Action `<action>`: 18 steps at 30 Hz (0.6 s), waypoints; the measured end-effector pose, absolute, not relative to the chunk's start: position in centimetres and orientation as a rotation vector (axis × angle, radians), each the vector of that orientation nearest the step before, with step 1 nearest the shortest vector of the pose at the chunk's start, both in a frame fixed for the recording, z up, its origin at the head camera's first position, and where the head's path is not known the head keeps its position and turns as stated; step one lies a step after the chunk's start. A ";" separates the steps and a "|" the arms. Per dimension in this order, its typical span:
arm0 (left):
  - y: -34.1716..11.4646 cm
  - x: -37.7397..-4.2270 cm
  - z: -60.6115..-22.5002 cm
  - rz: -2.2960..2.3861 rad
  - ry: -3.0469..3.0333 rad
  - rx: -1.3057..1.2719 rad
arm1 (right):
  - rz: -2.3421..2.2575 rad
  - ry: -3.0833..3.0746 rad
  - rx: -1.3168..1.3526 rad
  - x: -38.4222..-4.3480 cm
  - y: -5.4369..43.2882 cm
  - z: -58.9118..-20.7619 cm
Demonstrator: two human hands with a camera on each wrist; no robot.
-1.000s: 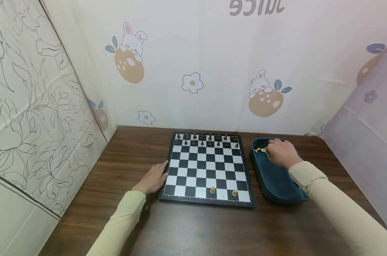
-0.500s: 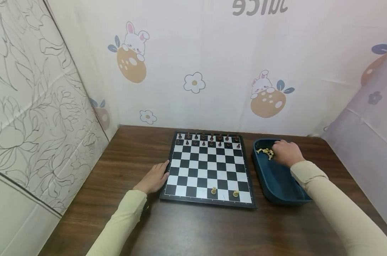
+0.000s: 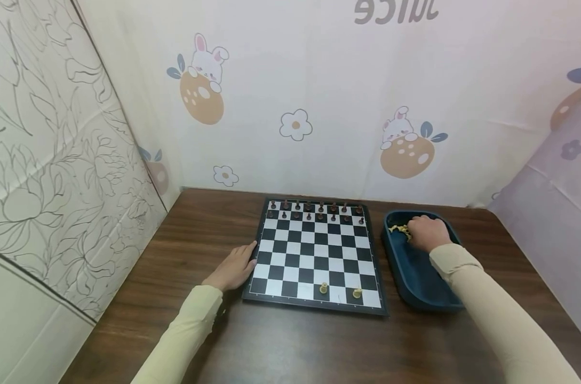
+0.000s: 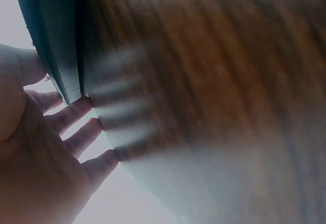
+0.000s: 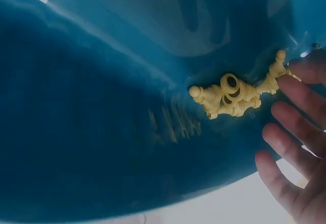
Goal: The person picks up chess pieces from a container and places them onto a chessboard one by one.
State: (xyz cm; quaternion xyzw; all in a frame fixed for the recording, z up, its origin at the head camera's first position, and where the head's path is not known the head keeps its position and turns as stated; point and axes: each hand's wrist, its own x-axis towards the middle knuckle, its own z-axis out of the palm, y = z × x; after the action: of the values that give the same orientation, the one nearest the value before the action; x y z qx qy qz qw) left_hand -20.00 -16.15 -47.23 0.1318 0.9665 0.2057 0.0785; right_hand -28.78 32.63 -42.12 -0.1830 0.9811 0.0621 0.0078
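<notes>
My left hand (image 3: 232, 269) lies by the left edge of a black-and-white chessboard (image 3: 313, 249), its fingers extended and fingertips at the board's side. In the left wrist view the fingertips meet the wooden surface right beside the board's edge (image 4: 63, 35). My right hand (image 3: 429, 233) reaches into a dark blue tray (image 3: 427, 288). There, a clump of cream chess pieces (image 5: 229, 96) lies on the tray's floor. Thumb and index finger close on the chess piece at the clump's end (image 5: 277, 70); the other fingers are spread. Two cream pieces, one (image 3: 323, 288) and another (image 3: 357, 293), stand on the near row.
Two rows of dark reddish chess pieces (image 3: 320, 208) stand along the board's far side. The tray is just right of the board on a brown wooden table (image 3: 213, 224). Behind the table hangs a pale cloth (image 3: 295, 80) printed with rabbits, and a flower-patterned panel (image 3: 55, 149) rises at left.
The right hand shifts slightly about the pieces in the tray, first uncovering more of the cream clump, then covering part of it again. The left hand stays at the board. The head view drifts slightly.
</notes>
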 end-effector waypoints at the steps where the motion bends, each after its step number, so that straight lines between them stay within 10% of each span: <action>1: -16.1 -20.0 -47.3 0.615 2.895 0.395 | 0.191 3.068 -0.565 -28.8 32.5 -42.1; 18: -16.1 -19.9 -47.1 0.629 2.896 0.374 | 0.165 3.104 -0.560 -29.1 31.7 -42.9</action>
State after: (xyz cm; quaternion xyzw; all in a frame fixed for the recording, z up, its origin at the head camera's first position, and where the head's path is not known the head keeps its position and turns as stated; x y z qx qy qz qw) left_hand -19.92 -16.09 -47.14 0.1249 0.9667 0.2098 0.0771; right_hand -29.06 31.73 -42.94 -0.1774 0.9827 0.0522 -0.0084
